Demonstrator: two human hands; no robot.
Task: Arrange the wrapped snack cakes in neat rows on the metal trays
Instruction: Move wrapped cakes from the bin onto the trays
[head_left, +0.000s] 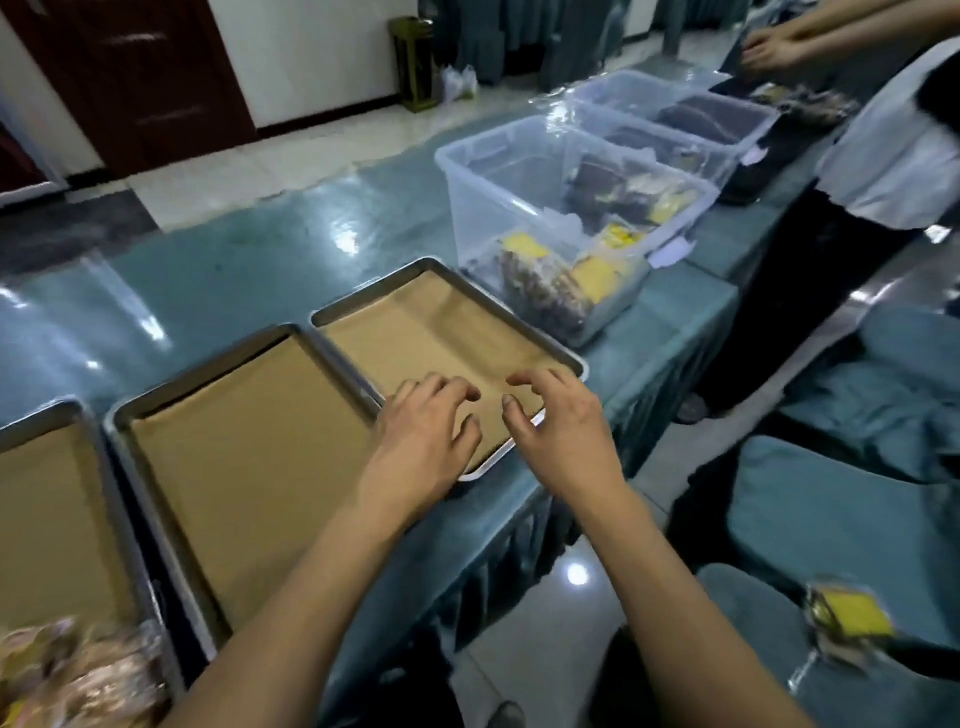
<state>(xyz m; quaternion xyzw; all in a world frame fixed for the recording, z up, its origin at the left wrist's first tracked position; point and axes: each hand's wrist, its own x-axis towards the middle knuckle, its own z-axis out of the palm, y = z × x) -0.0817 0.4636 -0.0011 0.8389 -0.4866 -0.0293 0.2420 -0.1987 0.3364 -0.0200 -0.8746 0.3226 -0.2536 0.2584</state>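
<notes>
Both hands, left hand (423, 426), right hand (558, 423), over paper-lined metal tray (519, 306), holding nothing

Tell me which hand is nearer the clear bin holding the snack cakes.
Right. The right hand hovers over the tray's near right corner, closer to the clear bin; the left hand sits farther left.

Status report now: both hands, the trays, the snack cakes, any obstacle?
Left hand and right hand empty, fingers loosely curled over right tray. Middle tray bare paper. Snack cakes in clear bin. Nothing blocking.
</notes>
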